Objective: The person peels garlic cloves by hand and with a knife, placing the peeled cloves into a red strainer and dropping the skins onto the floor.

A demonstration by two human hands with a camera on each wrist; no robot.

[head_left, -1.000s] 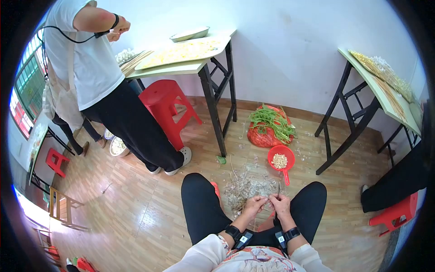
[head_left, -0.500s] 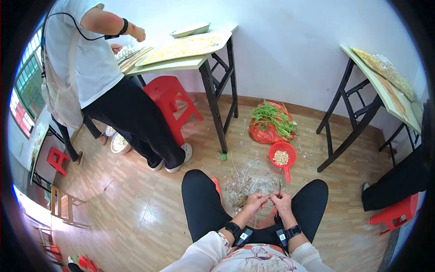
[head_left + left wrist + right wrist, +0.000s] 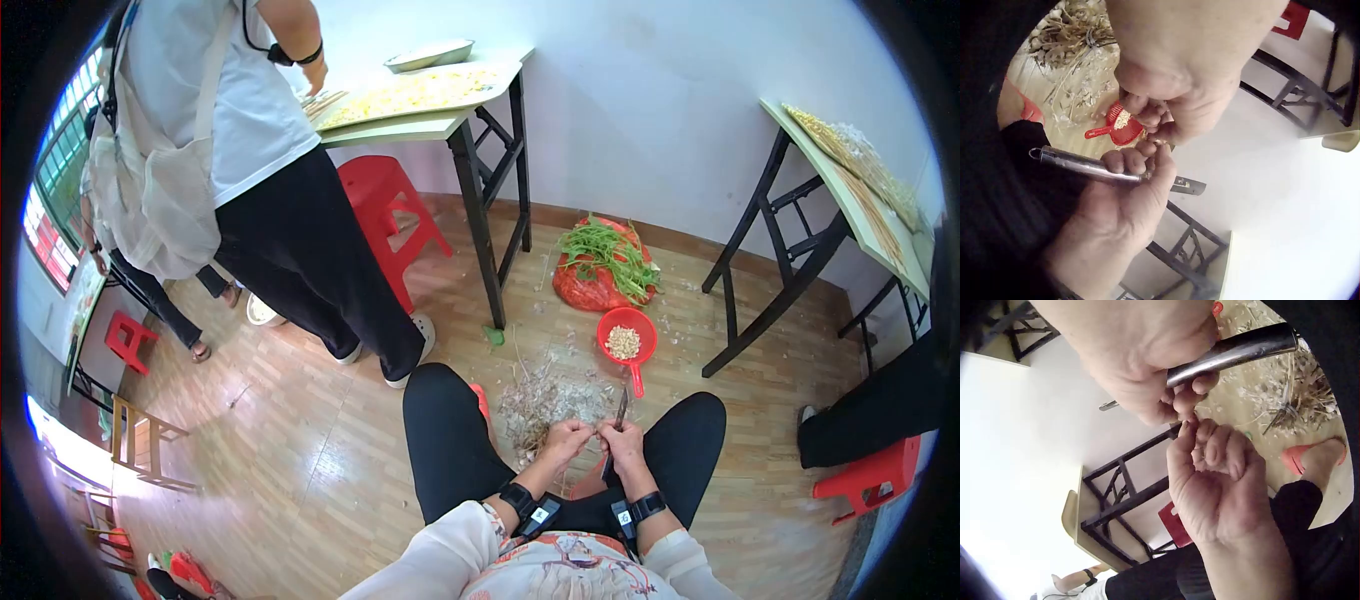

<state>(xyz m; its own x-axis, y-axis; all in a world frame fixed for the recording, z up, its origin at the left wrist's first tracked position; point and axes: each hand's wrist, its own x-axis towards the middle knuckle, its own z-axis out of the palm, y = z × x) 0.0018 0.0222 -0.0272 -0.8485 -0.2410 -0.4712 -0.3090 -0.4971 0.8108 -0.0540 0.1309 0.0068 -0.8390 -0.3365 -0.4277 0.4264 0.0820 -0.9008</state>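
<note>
In the head view my left hand (image 3: 568, 440) and right hand (image 3: 624, 445) meet at the fingertips above my lap. My right hand grips a small knife (image 3: 1085, 165) by its shiny metal handle, which has a ring at its end; the short blade points forward. Thumb and finger of my left hand pinch a small pale piece, mostly hidden, that looks like a garlic clove. Below lies a pile of dry garlic bulbs, stems and skins (image 3: 550, 400). Beyond it a red colander with a handle (image 3: 649, 346) holds pale peeled cloves (image 3: 623, 343).
A red net bag (image 3: 582, 291) topped with green stalks (image 3: 612, 262) lies behind the colander. Folding tables with food and sticks stand left (image 3: 440, 128) and right (image 3: 840, 200). A person in a white shirt (image 3: 250, 140) stands by the left table, near a red stool (image 3: 375, 200).
The person at the left table has moved right and lowered an arm. My hands stay together at nearly the same spot, while the knife blade shows longer and tilts a bit more to the right.
</note>
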